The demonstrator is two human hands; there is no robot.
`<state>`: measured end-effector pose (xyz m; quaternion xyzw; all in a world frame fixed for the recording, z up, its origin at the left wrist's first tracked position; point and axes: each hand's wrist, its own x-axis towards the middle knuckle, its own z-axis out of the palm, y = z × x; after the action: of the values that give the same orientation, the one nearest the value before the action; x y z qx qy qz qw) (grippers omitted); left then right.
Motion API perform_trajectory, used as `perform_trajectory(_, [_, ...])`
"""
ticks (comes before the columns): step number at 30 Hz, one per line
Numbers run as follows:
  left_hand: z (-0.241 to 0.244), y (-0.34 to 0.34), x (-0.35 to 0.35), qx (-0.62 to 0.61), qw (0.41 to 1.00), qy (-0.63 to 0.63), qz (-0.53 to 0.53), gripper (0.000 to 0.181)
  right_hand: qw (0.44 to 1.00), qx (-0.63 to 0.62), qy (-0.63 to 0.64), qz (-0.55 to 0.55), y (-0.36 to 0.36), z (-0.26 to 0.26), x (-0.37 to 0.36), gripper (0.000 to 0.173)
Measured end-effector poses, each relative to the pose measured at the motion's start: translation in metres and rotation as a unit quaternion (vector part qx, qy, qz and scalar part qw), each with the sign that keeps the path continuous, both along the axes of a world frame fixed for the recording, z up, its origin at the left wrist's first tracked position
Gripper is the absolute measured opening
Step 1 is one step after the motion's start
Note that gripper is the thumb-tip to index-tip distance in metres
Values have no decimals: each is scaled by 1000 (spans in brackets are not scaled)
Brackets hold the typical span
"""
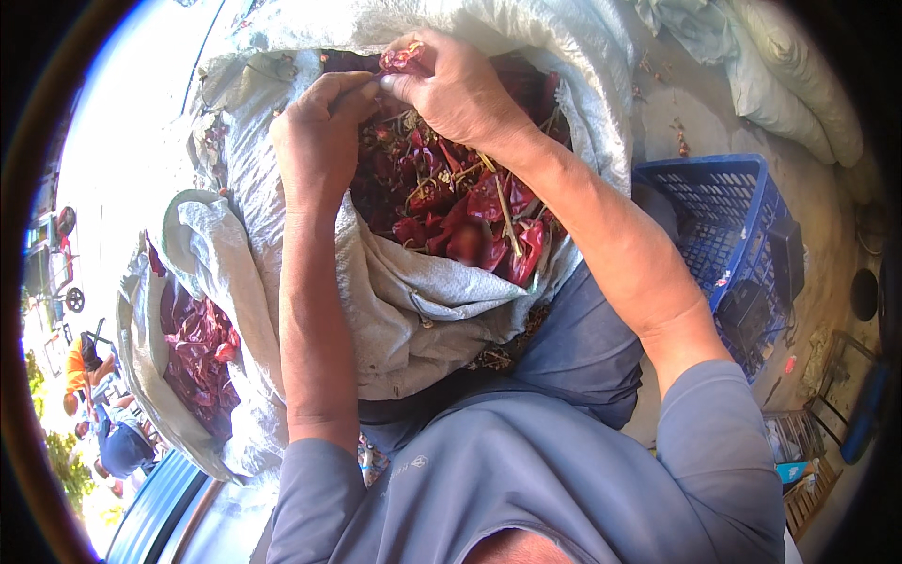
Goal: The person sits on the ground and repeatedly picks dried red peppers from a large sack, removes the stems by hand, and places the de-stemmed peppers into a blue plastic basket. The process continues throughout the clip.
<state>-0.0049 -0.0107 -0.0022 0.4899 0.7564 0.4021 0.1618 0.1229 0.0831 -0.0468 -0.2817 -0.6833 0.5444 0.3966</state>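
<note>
A dried red chili pepper (407,59) is held in my right hand (458,88), above the far part of an open white woven sack (423,278). My left hand (320,130) meets it at the fingertips, with thumb and forefinger pinched together by the pepper's lower end; whatever small part they grip is too hidden to tell. Below both hands, the sack holds many dark red dried peppers (486,211) with pale stems among them. The sack's rim is rolled down and rests near my legs.
A second woven sack (141,374) with dried red peppers (201,352) stands at the left. At the right is a blue plastic crate (705,169) with black objects at its side. Full white sacks (782,84) lie at the upper right. Several people sit far off at the left.
</note>
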Motion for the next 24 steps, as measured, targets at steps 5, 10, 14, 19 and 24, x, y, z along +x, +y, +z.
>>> perform_trajectory(5, [0, 0, 4, -31, 998, 48, -12, 21, 996, 75, -53, -15, -7, 3, 0, 26])
perform_trajectory(10, [2, -3, -8, -22, 987, -148, -53, 26, 999, 32, -21, 10, -2, 0, -5, 26])
perform_trajectory(14, [-4, 0, -15, 20, 946, -318, -60, 22, 991, -97, 61, 73, 6, -8, -4, 26])
perform_trajectory(19, [6, -4, -13, -42, 978, -190, -82, 28, 999, -13, 13, 46, 0, -3, -2, 27])
perform_trajectory(24, [0, -4, -19, -23, 967, -227, -113, 28, 990, -106, 52, 73, 1, -5, -1, 28])
